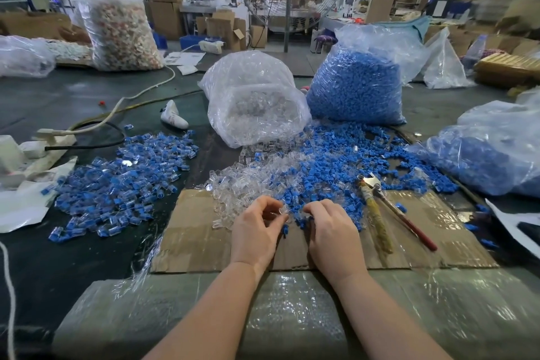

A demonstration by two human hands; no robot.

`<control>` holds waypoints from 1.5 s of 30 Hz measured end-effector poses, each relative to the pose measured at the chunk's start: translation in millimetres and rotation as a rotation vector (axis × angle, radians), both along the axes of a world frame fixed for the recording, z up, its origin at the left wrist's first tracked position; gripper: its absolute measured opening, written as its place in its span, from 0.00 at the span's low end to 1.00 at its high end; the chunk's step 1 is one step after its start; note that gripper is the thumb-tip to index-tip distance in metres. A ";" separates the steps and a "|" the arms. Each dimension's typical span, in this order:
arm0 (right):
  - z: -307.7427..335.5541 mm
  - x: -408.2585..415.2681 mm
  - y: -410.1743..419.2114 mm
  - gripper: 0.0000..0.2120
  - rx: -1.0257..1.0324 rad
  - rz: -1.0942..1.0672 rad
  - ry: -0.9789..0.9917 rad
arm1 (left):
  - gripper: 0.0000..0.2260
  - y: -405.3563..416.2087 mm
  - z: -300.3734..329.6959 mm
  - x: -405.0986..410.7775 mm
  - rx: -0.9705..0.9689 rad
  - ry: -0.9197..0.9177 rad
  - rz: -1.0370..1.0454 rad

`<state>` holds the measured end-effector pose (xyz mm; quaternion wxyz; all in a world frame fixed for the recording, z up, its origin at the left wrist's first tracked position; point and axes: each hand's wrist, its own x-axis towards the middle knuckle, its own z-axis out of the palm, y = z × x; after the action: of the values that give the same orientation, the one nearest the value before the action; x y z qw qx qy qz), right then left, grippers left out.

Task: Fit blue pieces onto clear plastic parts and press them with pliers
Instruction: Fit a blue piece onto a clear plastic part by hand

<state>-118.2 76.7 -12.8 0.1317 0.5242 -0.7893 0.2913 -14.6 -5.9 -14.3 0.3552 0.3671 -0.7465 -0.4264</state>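
My left hand (257, 228) pinches a clear plastic part (283, 211) between thumb and fingers, just above a cardboard sheet (198, 237). My right hand (330, 231) curls over blue pieces (302, 221) at the near edge of the loose pile; what its fingers hold is hidden. Loose clear parts (239, 181) and blue pieces (330, 164) lie mixed in front of both hands. The pliers (388, 207), with red and worn yellow handles, lie on the cardboard to the right of my right hand, untouched.
A heap of assembled blue-and-clear parts (122, 181) lies to the left. An open bag of clear parts (254, 99) and a bag of blue pieces (359, 79) stand behind; another blue bag (493, 152) lies right. Cables and a power strip (55, 140) are far left.
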 end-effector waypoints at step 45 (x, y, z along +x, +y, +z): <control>-1.5 -1.1 5.7 0.05 -0.123 0.000 -0.116 | 0.10 2.5 2.7 1.5 0.024 0.054 -0.017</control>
<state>-119.3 82.4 -14.4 0.1179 0.4973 -0.7762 0.3691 -13.1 -3.4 -11.6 0.3674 0.3534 -0.7344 -0.4482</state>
